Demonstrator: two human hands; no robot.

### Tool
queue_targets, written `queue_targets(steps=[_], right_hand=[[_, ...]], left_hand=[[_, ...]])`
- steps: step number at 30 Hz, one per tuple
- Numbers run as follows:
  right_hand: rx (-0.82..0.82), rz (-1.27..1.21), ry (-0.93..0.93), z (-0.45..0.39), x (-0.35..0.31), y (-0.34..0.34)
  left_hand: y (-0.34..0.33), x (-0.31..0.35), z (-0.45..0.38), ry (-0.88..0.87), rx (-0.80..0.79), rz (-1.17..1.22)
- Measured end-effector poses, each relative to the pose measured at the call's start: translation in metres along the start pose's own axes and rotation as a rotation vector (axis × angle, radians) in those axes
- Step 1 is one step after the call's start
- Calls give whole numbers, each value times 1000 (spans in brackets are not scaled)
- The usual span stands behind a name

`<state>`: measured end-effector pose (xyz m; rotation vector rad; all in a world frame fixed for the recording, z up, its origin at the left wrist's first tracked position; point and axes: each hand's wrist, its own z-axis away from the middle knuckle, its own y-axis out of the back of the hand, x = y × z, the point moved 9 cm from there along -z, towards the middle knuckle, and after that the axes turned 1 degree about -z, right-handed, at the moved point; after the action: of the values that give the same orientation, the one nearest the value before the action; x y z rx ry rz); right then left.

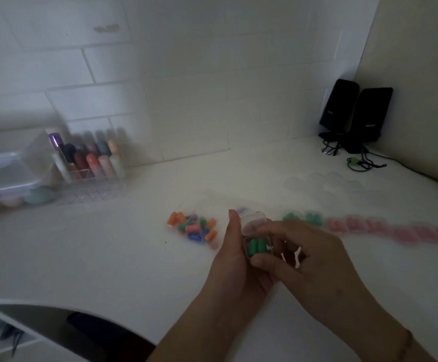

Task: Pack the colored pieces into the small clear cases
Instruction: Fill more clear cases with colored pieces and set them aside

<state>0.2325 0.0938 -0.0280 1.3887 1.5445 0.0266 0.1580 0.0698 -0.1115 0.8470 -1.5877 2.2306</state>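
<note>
A small clear case (255, 231) with its lid swung up sits between my hands, and two green pieces (256, 247) lie inside it. My left hand (235, 257) grips the case from the left, thumb raised beside the lid. My right hand (301, 253) pinches the case from the right with curled fingers. A loose pile of orange, blue, pink and green pieces (193, 226) lies on the white desk just left of my hands. To the right runs a row of filled cases, two green (302, 218) and then several pink (395, 229).
Empty clear cases (330, 182) lie behind the row. A clear organiser with coloured tubes (92, 159) and a plastic box (3, 176) stand at the left wall. Two black speakers (356, 111) with cables occupy the back right corner. The desk edge curves at the lower left.
</note>
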Motion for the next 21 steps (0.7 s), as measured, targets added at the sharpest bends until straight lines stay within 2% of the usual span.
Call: queue_targets(steps=[3,5,7,9,12,21], right_hand=[[89,-169,-76,0,1,15],[150,-391,-265,1,18,21],[66,-579,-451,3,34,10],[-42,-608,-522,6,37,0],[-57,-548,-507,5,42,1],[-1,-507,-387,2,44,13]], left_hand=[[0,1,-1,2,-24,-20],[-1,3,0,-9,-43,-80],[-1,4,1,-21,-60,-145],[-3,7,1,-61,-109,-275],[-7,8,2,-125,-189,-453],[-11,37,13,-465,-16,-790]])
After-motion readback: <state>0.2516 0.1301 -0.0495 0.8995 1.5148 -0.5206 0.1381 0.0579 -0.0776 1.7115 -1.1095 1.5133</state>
